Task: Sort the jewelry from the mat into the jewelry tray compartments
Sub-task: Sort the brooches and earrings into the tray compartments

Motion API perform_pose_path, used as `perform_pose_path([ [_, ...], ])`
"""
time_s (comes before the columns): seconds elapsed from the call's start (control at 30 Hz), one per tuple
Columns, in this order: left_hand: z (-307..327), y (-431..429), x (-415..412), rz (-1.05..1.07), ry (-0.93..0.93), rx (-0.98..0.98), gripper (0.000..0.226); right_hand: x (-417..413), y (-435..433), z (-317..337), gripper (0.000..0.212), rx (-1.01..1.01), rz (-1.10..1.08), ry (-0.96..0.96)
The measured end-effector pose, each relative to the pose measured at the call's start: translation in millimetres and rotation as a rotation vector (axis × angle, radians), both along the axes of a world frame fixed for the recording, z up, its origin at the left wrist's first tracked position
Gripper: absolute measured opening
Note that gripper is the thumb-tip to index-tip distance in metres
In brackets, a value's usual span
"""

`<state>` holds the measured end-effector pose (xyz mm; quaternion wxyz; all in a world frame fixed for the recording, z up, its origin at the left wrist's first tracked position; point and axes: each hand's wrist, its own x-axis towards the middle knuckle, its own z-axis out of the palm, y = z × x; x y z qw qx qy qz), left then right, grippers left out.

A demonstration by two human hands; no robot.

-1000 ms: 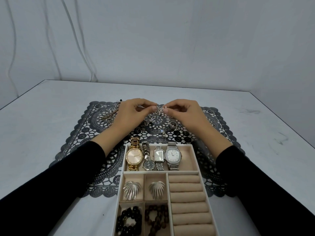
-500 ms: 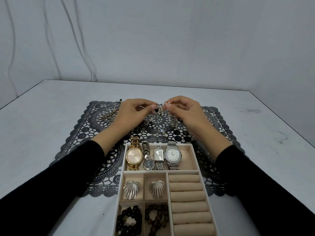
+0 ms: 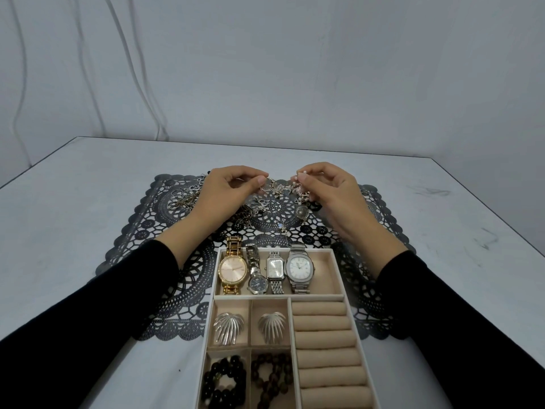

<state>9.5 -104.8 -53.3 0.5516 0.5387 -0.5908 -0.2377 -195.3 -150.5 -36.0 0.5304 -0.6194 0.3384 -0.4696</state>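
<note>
Two hands on one piece: left hand and right hand each pinch one end of a charm chain between thumb and forefinger, with the other fingers loosely curled. The chain hangs stretched between them just above the mat, at 12 o'clock from the tray. Small pearls bunch at the right pinch and a thin ring sits at the left pinch. Clasp too small to tell.

Handling, as a judgement: light, limp, no stiffness. It will sag and swing once one end goes. Charms and pearl dangles are likely to snag on the mat's lace holes and on neighbouring pieces. Metal links are slick, so pinch on a link or the ring, never on a pearl. Dangles look fragile, so no tugging. Best hold is both ends, or gather it into one palm before lowering.

More on the mat: loose tangle at 10 o'clock from the tray, round pendant at 12 to 1 o'clock under the right hand. In the tray: four watches in the 12 o'clock compartment, leaf earrings one per small cell, bead bracelets at 7 o'clock, ring rolls along 3 to 5 o'clock. Target cell uncertain. The 3 o'clock end of the watch compartment looks likeliest.
</note>
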Motion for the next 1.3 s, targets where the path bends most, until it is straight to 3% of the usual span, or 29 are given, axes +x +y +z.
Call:
perform_pose_path([
  [0.3, 0, 0, -4, 0.080, -0.064, -0.096, 0.014, -10, -2, 18, 0.012, -0.142, -0.053, 0.093],
  [0.47, -1, 1, -4, 0.105, -0.085, -0.128, 0.014, -8, -4, 26, 0.008, -0.168, -0.051, -0.018],
  [0.97, 10, 21, -8, 0.126, -0.100, -0.215, 0.013, -8, 16, 47, 0.010, -0.195, -0.044, -0.105],
  [1.3, 31, 73, -6, 0.177, -0.121, -0.308, 0.012, -12, 62, 76, 0.010, -0.225, 0.009, -0.218],
])
